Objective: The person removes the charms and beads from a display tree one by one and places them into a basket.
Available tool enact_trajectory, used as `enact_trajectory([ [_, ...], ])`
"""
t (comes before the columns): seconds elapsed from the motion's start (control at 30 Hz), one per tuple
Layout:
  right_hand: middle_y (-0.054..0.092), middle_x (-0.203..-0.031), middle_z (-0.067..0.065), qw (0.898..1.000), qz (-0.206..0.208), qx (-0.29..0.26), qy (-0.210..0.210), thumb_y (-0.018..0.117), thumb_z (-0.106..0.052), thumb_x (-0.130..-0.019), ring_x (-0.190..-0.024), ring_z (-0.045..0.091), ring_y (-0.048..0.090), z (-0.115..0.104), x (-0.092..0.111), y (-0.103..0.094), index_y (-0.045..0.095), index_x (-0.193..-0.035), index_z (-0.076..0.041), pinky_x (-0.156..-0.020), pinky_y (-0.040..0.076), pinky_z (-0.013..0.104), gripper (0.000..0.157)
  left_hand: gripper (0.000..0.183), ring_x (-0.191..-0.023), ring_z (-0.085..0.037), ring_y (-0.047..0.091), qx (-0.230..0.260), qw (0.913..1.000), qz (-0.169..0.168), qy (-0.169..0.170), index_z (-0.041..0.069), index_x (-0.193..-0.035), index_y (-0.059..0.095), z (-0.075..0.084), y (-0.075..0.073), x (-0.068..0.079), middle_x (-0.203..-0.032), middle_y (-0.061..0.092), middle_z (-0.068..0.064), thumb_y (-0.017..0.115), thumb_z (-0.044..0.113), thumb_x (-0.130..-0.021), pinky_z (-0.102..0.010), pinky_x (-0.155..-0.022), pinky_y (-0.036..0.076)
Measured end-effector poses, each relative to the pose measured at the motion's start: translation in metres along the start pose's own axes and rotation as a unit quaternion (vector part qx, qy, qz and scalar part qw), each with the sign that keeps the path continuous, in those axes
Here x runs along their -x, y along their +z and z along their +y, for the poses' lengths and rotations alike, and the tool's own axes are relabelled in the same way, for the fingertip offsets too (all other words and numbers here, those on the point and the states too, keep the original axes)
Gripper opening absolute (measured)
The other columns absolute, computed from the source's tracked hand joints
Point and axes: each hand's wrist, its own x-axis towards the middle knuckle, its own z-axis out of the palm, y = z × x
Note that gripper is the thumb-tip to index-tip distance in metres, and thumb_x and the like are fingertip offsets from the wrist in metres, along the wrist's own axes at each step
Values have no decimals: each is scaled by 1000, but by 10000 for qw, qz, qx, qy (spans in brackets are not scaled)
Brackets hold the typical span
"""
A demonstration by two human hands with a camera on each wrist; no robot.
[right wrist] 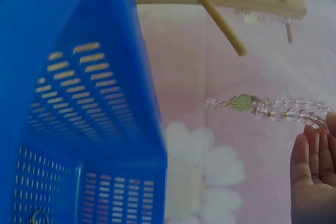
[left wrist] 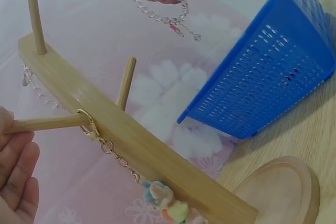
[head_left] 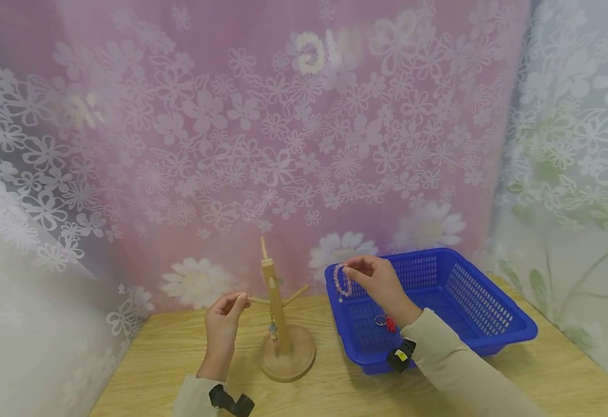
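Two hands are at work over a wood-grain table point(head_left: 142, 370). The right hand point(head_left: 379, 281), right of centre in the head view, pinches a pink beaded bracelet point(head_left: 336, 280) between thumb and fingertips; it hangs in front of the upper-left corner of a blue basket point(head_left: 509, 335), apart from the stand. In the right wrist view a green leaf charm point(right wrist: 241, 103) and a clear bead dangle from it.

The left hand point(head_left: 223, 324), lower left of centre, is narrow at the fingertips — it pinches the outer end of a peg point(head_left: 258, 300) on the wooden stand point(head_left: 278, 313). A keychain point(left wrist: 163, 196) hangs from that same peg by its gold clasp, with a small coloured figure at the bottom. Another bracelet point(right wrist: 251, 19) hangs higher on the stand.

Inside the basket, at lower right, lies a ring with a red charm point(head_left: 391, 325). A pink flowered cloth point(head_left: 293, 145) fills the upper frame.
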Motion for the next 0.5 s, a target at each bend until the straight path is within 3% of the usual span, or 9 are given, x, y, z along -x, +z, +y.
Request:
enact_trajectory([
  [0.27,65,-109,14,9996,55,-234,130,67,-23,-89,-93,8,60,13,-9,-29,63,-112,3,-91,47,37,35,21,-70,-8,65,-48,9999,145,1,-12,-94,65,3,0,6,-72,67,8,67,8,-87,-17,-82,49],
  [0.5,62,-115,17,9992,-15,-175,348,64,-26,-91,-96,10,59,24,-13,-51,60,-116,2,-95,44,46,38,23,-71,-9,65,-175,9997,114,90,-11,-93,65,6,2,14,-75,68,8,69,10,-87,-17,-83,48],
])
